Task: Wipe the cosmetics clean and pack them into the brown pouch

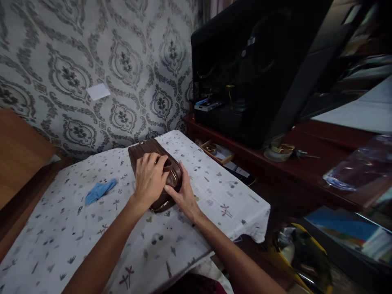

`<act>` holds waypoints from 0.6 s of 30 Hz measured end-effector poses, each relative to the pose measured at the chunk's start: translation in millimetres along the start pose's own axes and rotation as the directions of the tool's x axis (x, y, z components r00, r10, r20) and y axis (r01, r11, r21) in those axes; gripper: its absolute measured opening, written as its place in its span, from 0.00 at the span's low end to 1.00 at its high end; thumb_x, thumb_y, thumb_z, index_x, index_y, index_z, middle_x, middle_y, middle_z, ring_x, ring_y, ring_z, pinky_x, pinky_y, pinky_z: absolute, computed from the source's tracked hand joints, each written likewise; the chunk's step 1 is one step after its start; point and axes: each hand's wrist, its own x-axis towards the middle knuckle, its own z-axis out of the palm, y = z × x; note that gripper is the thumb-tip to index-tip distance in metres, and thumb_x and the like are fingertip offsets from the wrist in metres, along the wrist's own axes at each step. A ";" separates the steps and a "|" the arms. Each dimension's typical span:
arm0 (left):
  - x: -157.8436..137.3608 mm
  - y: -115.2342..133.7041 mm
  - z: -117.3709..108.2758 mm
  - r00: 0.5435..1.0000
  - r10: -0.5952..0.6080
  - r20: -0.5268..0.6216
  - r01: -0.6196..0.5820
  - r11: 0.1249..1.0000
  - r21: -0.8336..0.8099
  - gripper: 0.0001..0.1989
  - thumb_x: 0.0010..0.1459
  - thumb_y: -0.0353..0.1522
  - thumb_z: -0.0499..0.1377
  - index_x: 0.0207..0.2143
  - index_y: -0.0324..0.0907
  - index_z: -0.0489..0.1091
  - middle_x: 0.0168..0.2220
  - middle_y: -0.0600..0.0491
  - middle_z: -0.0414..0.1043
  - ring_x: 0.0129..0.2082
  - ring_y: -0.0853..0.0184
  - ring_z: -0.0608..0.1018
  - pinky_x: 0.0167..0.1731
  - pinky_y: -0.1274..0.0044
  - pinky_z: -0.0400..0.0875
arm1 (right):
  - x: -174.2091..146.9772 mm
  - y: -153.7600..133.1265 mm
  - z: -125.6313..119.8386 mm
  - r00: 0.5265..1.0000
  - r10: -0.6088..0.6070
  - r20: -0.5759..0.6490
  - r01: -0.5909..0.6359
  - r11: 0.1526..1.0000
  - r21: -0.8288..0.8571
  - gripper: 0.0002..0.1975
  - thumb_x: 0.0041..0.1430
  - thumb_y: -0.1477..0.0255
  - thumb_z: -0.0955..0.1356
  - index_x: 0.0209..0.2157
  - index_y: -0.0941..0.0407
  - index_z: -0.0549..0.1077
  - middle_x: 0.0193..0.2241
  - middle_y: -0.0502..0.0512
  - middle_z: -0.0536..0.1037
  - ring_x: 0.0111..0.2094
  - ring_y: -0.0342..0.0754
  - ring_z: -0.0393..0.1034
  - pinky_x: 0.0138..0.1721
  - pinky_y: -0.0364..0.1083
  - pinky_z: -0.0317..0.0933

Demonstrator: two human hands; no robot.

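A brown leather bag [151, 147] with gold-coloured zips lies on a table [196, 228] draped in a white cloth with small printed plants. My left hand [150, 176] rests over the top of the bag, fingers bent around what looks like a strap or fold; the fingertips are partly hidden. Along the bag's right side, my right hand [184, 197] grips the edge, with the thumb on the near top and the fingers behind the side. A crumpled blue cloth [100, 191] lies on the table left of the bag.
A large black screen [239, 77] stands on a dark red desk [306, 155] at the right. Below its edge is an open small drawer [219, 154]. A roll of tape [278, 152] sits on the desk. A yellow-and-black bag [306, 253] is low right. Patterned wallpaper lies behind.
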 end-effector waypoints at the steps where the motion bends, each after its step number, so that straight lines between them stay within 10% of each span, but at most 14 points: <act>1: -0.4 0.2 0.6 1.000 0.006 -0.008 -0.006 1.000 0.013 0.15 0.62 0.30 0.57 0.52 0.43 0.71 0.47 0.46 0.74 0.50 0.53 0.70 0.48 0.62 0.64 | -0.1 -0.9 -3.0 1.000 -0.001 0.026 0.001 1.000 0.010 0.50 0.57 0.47 0.69 0.70 0.56 0.46 0.71 0.64 0.50 0.71 0.58 0.43 0.70 0.62 0.39; 18: 30.8 -19.4 -1.2 0.966 -0.252 0.067 0.255 0.864 -0.434 0.14 0.65 0.38 0.53 0.36 0.40 0.76 0.34 0.49 0.77 0.37 0.61 0.75 0.39 0.72 0.68 | 2.6 3.8 -7.3 0.999 -0.005 0.037 0.004 1.000 0.028 0.45 0.58 0.52 0.70 0.69 0.53 0.50 0.69 0.62 0.55 0.69 0.57 0.50 0.69 0.60 0.45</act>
